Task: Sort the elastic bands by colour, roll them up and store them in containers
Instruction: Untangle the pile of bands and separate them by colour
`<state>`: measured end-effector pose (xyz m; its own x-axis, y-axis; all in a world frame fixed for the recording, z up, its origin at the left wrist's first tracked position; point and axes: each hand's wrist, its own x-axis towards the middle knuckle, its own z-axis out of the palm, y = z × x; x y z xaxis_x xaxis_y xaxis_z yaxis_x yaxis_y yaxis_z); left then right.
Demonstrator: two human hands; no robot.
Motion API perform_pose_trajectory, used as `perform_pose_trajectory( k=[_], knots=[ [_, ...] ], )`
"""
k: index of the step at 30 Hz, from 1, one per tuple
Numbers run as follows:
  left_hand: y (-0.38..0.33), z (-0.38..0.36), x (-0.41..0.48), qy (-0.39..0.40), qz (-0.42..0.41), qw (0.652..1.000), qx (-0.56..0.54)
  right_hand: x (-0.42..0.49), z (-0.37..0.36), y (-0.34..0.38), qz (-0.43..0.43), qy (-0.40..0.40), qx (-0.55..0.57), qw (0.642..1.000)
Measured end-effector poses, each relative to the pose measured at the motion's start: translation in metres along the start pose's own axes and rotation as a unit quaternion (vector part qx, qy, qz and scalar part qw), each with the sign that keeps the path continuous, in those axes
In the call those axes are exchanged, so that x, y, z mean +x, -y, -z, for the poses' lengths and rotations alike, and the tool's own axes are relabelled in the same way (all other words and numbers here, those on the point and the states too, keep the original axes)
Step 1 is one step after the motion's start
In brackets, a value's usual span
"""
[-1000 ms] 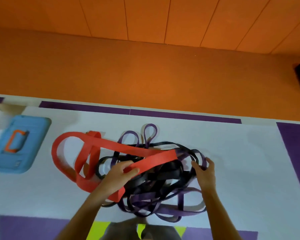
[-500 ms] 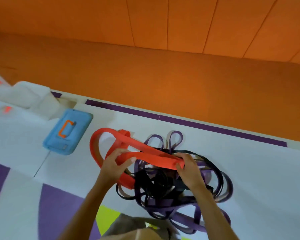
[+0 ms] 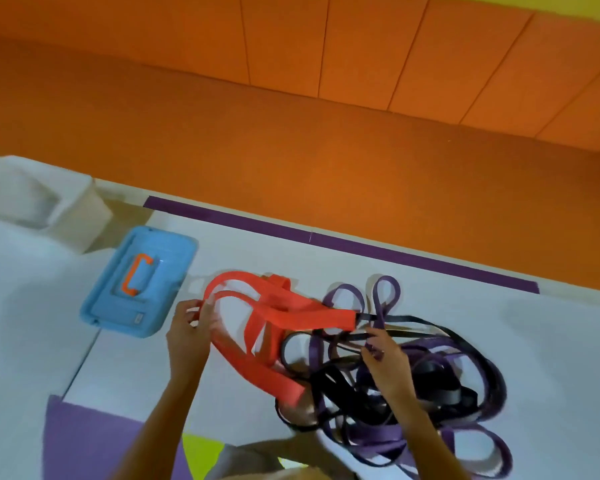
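Sorting under way: left hand (image 3: 187, 336) pinches the wide red elastic band (image 3: 257, 327) mid-mat (image 3: 551, 341); right hand (image 3: 385, 358), seemingly gripping, steadies the tangled purple and black bands (image 3: 413, 393). Next: freeing the red.

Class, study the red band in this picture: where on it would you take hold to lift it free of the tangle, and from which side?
Probably the red band at its open left loop, from the left, where the left hand is: that end lies clear, while its right end meets the black and purple bands.
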<state>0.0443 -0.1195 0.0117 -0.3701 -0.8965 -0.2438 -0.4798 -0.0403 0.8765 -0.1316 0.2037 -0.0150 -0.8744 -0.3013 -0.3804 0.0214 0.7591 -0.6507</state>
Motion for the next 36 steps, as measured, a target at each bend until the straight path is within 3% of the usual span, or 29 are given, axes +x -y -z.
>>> perform_pose_trajectory(
  k=[3, 6, 9, 12, 14, 16, 19, 23, 29, 33, 36],
  knots=[
    [0.007, -0.005, 0.032, 0.045, 0.044, 0.998, -0.005, -0.002, -0.029, 0.023, -0.005, -0.014, 0.027, 1.000],
    [0.020, -0.015, 0.051, 0.143, 0.026, 0.984, 0.105, 0.001, -0.060, 0.053, -0.016, 0.020, 0.020, 0.999],
    [0.033, -0.022, 0.049, 0.229, 0.020, 0.947, 0.226, -0.001, -0.084, 0.077, 0.009, 0.067, -0.034, 0.997],
    [0.040, -0.028, 0.035, 0.214, 0.021, 0.924, 0.315, -0.001, -0.101, 0.092, 0.028, -0.005, -0.113, 0.993],
    [0.042, -0.032, 0.025, 0.190, -0.001, 0.920, 0.344, -0.002, -0.104, 0.102, -0.017, -0.069, -0.170, 0.983],
    [0.042, -0.037, 0.021, 0.170, 0.012, 0.928, 0.331, 0.002, -0.103, 0.107, -0.033, -0.085, -0.176, 0.980],
    [0.042, -0.047, 0.021, 0.167, 0.095, 0.945, 0.264, 0.019, -0.093, 0.108, -0.020, -0.045, -0.106, 0.993],
    [0.048, -0.059, 0.017, 0.184, 0.039, 0.931, 0.313, 0.034, -0.088, 0.110, -0.046, 0.023, -0.038, 0.998],
    [0.050, -0.063, 0.030, 0.155, 0.025, 0.930, 0.333, 0.027, -0.107, 0.105, -0.035, 0.013, 0.018, 0.999],
    [0.062, -0.058, 0.033, 0.135, 0.012, 0.962, 0.237, 0.013, -0.126, 0.101, 0.002, 0.098, -0.113, 0.989],
    [0.062, -0.061, 0.025, 0.177, -0.022, 0.978, 0.104, -0.004, -0.140, 0.093, 0.012, 0.051, -0.129, 0.990]
  ],
)
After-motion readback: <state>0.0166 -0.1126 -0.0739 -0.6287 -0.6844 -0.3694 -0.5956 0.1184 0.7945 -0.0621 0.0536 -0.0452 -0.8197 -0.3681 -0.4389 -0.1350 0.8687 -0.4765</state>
